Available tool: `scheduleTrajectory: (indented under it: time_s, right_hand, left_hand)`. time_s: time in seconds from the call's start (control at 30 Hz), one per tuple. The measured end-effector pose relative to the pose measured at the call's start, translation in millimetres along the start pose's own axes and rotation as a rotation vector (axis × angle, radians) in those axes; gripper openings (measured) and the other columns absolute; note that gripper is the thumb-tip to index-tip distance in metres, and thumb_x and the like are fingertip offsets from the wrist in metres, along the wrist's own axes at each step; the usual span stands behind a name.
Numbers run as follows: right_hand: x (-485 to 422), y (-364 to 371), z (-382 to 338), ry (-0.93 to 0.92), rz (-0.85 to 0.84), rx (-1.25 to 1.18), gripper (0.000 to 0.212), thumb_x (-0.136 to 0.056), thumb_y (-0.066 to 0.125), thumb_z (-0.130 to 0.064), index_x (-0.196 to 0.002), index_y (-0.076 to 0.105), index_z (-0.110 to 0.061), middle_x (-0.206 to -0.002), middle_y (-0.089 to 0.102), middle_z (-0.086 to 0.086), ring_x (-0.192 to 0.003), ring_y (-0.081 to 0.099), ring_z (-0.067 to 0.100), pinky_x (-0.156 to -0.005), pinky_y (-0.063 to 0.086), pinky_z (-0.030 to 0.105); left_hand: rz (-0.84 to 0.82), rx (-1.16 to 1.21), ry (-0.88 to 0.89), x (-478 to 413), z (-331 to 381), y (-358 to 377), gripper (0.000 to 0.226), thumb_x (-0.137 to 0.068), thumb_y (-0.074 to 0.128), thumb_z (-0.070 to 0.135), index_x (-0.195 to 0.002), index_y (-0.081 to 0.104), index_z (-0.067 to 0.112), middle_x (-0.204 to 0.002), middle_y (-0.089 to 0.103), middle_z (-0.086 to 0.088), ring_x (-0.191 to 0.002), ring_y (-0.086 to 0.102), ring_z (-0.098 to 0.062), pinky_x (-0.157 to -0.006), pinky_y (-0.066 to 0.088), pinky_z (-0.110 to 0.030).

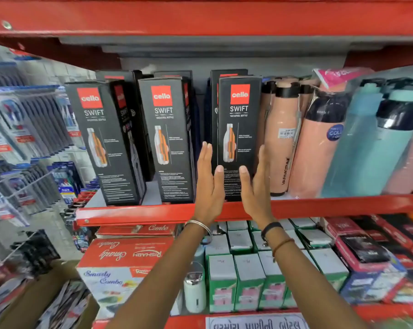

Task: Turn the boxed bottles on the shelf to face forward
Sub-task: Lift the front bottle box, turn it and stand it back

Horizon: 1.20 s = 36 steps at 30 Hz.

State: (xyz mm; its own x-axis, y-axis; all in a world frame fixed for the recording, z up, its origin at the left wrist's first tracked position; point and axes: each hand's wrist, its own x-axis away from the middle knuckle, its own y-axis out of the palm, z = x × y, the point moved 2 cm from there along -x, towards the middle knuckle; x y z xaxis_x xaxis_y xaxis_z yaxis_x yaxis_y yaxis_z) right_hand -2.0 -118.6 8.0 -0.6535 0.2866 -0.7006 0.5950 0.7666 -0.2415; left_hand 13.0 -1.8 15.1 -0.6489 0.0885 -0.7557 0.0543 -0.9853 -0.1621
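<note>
Both hands flank the rt Cello Swift box (240,119) at the shelf (319,206) front edge. L hand (209,184) lies flat on its left side, R hand (255,186) on its right, squeezed btwn box & peach bottle (282,143). Fingers (204,153) straight, not curled, prob. to square it up. Logo faces me, like the 2 boxes (170,138) to the left.

The red shelf (153,213) has the right box (240,129) standing up at its front edge, with the picture side facing out. The middle box (170,138) stands left of the right box with a gap between them, and the left box (105,143) stands further left. Back boxes (227,73) stand behind the right box. Pink bottles (283,150) stand just right of it, and blue bottles (367,150) further right, maybe under clear plastic.
</note>
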Motion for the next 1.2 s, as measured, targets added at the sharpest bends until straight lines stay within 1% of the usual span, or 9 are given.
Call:
scheduleTrajectory:
  time_s: [0.27, 0.37, 0.43, 0.63, 0.73, 0.8, 0.93, 1.07, 1.2]
  right_hand:
    - [-8.0, 10.7, 19.5, 0.275, -0.091, -0.093, 0.074, -0.096, 0.046, -0.042, -0.154, 0.007, -0.018, -0.162, 0.022, 0.000, -0.144, 0.024, 0.008, -0.115, 0.020, 0.024]
    - [-12.1, 11.9, 26.7, 0.275, -0.069, -0.055, 0.059, -0.095, 0.052, -0.037, -0.146, 0.033, -0.014, -0.139, 0.057, 0.003, -0.126, 0.054, 0.017, -0.108, 0.041, 0.033]
    - [-12.4, 11.2, 28.0, 0.249, -0.048, -0.045, 0.054, -0.094, 0.054, -0.036, -0.140, 0.041, -0.013, -0.130, 0.064, 0.002, -0.118, 0.059, 0.016, -0.103, 0.046, 0.033]
    - [-3.1, 3.6, 19.3, 0.182, 0.007, -0.156, 0.048, -0.095, 0.055, -0.032, -0.139, 0.042, -0.018, -0.126, 0.062, -0.007, -0.113, 0.059, 0.000, -0.099, 0.046, 0.024]
    - [-1.1, -1.6, 8.1, 0.167, 0.027, -0.278, 0.057, -0.088, 0.065, -0.034, -0.138, 0.040, -0.021, -0.129, 0.059, -0.010, -0.116, 0.056, -0.005, -0.099, 0.046, 0.019]
    - [-4.9, -8.9, -1.4, 0.156, 0.038, -0.295, 0.075, -0.073, 0.077, -0.041, -0.135, 0.036, -0.026, -0.128, 0.053, -0.019, -0.116, 0.051, -0.014, -0.097, 0.041, 0.008]
    - [-12.0, -20.8, -13.8, 0.120, 0.079, -0.250, 0.112, -0.059, 0.088, -0.040, -0.143, 0.016, -0.023, -0.146, 0.035, -0.008, -0.129, 0.038, -0.004, -0.107, 0.029, 0.005]
    - [-20.1, -30.6, -4.5, 0.103, 0.130, -0.263, 0.126, -0.056, 0.089, -0.038, -0.150, 0.009, -0.013, -0.150, 0.040, 0.005, -0.136, 0.044, 0.012, -0.115, 0.036, 0.029]
    - [-21.4, -34.7, -3.2, 0.090, 0.019, -0.305, 0.110, -0.060, 0.086, -0.037, -0.147, 0.019, -0.034, -0.149, 0.041, 0.006, -0.138, 0.043, 0.020, -0.114, 0.036, 0.051]
  left_hand:
    - [-0.042, 0.065, -0.462, -6.0, -20.8, 20.7, 0.053, -0.104, 0.029, 0.030, -0.153, 0.012, 0.020, -0.159, 0.024, 0.003, -0.145, 0.024, -0.010, -0.112, 0.016, -0.015]
    - [-0.069, -0.039, -0.440, -7.6, -24.5, 21.1, 0.048, -0.103, 0.032, 0.028, -0.151, 0.025, 0.023, -0.125, 0.055, 0.006, -0.104, 0.056, -0.002, -0.094, 0.033, -0.022]
    - [-0.056, -0.036, -0.434, -8.8, -24.6, 19.1, 0.047, -0.103, 0.035, 0.025, -0.149, 0.030, 0.023, -0.105, 0.055, 0.011, -0.080, 0.047, 0.010, -0.083, 0.037, -0.020]
    - [-0.022, -0.032, -0.293, 0.3, -8.9, 11.6, 0.046, -0.102, 0.037, 0.029, -0.148, 0.030, 0.031, -0.075, 0.064, 0.015, -0.058, 0.050, -0.002, -0.065, 0.046, -0.027]
    - [-0.062, 0.030, -0.229, -2.7, 7.7, 6.8, 0.048, -0.101, 0.038, 0.015, -0.147, 0.033, 0.028, -0.131, 0.059, -0.020, -0.070, 0.060, -0.026, -0.074, 0.052, -0.039]
    - [-0.145, 0.166, -0.211, -5.0, 20.6, -0.4, 0.060, -0.091, 0.036, 0.001, -0.144, 0.037, 0.028, -0.152, 0.042, -0.004, -0.080, 0.061, -0.001, -0.080, 0.049, -0.017]
    - [-0.347, 0.436, -0.189, -12.7, 43.7, -18.5, 0.063, -0.071, 0.044, 0.021, -0.132, 0.051, 0.034, -0.142, 0.047, 0.018, -0.130, 0.045, 0.006, -0.101, 0.040, -0.013]
    - [-0.306, 0.362, -0.197, -32.7, 49.9, -34.4, 0.042, -0.081, 0.042, 0.021, -0.118, 0.059, 0.028, -0.126, 0.062, 0.009, -0.121, 0.058, -0.009, -0.094, 0.047, -0.019]
    - [-0.334, 0.153, -0.228, -54.2, 33.4, -35.2, 0.056, -0.092, 0.050, 0.033, -0.144, 0.034, 0.020, -0.145, 0.041, 0.006, -0.131, 0.043, -0.007, -0.113, 0.035, -0.033]
